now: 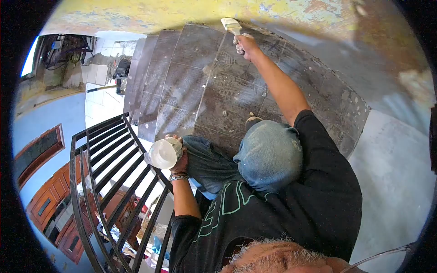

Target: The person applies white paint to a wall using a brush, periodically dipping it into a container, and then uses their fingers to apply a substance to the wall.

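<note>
My right hand (pixel 246 46) reaches far forward, its fingers wrapped round the handle of a paintbrush (pixel 231 24). The pale, wide bristles of the brush are right at the bottom of a patchy yellow wall (pixel 177 11), where it meets the dark tiles. In my left hand (pixel 180 154), near my knee and beside the railing, is a plastic tub (pixel 163 154) with a whitish inside. Its round mouth faces up toward the camera. Part of the left hand is hidden behind the tub.
Dusty, paint-spotted dark tile steps (pixel 182 82) lie in front of me, dropping toward the left. A black metal railing (pixel 109 182) runs along my left side. Below it, furniture and household items show through the bars. A grey wall (pixel 396 168) stands on the right.
</note>
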The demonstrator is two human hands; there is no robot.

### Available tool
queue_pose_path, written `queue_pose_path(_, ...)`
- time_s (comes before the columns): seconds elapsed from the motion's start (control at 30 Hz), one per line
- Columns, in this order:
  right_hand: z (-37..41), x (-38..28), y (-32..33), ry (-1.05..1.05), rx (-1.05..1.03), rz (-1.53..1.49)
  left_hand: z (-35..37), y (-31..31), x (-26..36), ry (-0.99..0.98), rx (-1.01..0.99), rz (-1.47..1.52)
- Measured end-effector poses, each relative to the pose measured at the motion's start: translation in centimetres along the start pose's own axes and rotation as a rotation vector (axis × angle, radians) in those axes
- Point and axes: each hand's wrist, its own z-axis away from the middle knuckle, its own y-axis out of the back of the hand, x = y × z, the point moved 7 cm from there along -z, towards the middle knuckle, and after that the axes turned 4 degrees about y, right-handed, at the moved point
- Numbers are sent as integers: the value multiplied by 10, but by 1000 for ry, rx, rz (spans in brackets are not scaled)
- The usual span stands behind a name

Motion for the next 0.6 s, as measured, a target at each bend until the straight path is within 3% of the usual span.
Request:
queue_pose_path(0.2, 16, -9, 23, 40, 49, 12, 0, 9, 1, -36, 4, -78)
queue_pose_path(0.27, 23, -9, 31, 42, 75, -29, 3, 9, 5, -94, 126, -233)
queue_pose_path(0.6, 51, -15, 84, 62, 99, -65, 2, -6, 0, -75, 20, -131)
